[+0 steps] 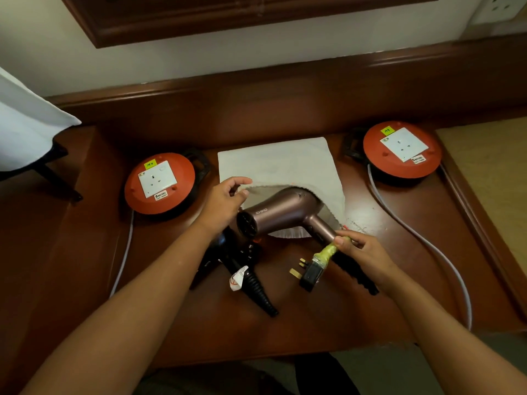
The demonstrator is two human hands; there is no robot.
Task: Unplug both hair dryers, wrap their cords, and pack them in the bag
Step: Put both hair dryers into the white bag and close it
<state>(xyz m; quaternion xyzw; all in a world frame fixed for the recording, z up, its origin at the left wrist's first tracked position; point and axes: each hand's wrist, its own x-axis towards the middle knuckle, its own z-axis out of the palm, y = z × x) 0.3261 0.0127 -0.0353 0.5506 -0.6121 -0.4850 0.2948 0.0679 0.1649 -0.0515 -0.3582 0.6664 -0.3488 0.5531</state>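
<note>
A bronze hair dryer (pixel 281 210) lies at the mouth of the white cloth bag (pixel 278 161), its rear end inside the opening and its nozzle pointing left. My right hand (pixel 360 250) grips the end of its handle, where the cord is bundled with yellow tape; its black plug (pixel 309 273) hangs below. My left hand (pixel 226 199) pinches the bag's left rim and holds the opening up. A black hair dryer (pixel 242 263) lies on the table under my left wrist, partly hidden, with a paper tag on its cord.
Two orange extension reels sit on the dark wooden table: one at the left (pixel 159 183), one at the right (pixel 402 149), both sockets bare. Their grey cables (pixel 422 238) trail toward the front edge. A raised wooden ledge runs behind the bag. A white cloth (pixel 25 124) hangs far left.
</note>
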